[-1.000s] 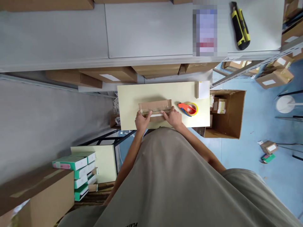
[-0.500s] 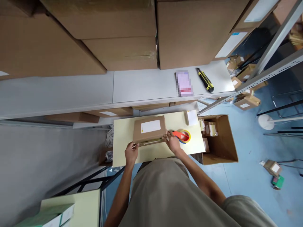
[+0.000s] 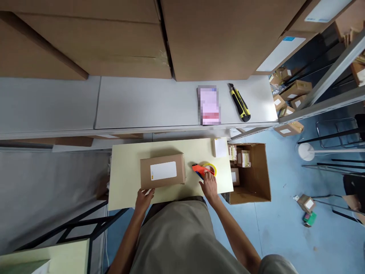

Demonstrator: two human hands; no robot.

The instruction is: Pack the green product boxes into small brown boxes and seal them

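A closed brown cardboard box (image 3: 178, 167) with a white label lies on the pale yellow tabletop (image 3: 125, 171). At its near left edge, my left hand (image 3: 144, 199) rests its fingertips against the cardboard, fingers apart. To the right of the box is a red tape dispenser (image 3: 196, 167) with a yellow-edged roll. The fingers of my right hand (image 3: 210, 187) reach onto the dispenser's near side, while the thumb stands out to the left. I see no closed grip around it.
Beyond the tabletop, a grey shelf (image 3: 148, 102) carries large cartons (image 3: 213, 38), a pixelated pink item (image 3: 209, 104) and a yellow-black box cutter (image 3: 239, 102). A small white box (image 3: 220, 147) sits at the table's far right. An open carton (image 3: 255, 194) with small parcels stands to the right.
My right hand has left the box's near edge and moved right to the tape dispenser. My left hand stays at the box's near left, its fingers no longer pinched. The camera view has shifted.
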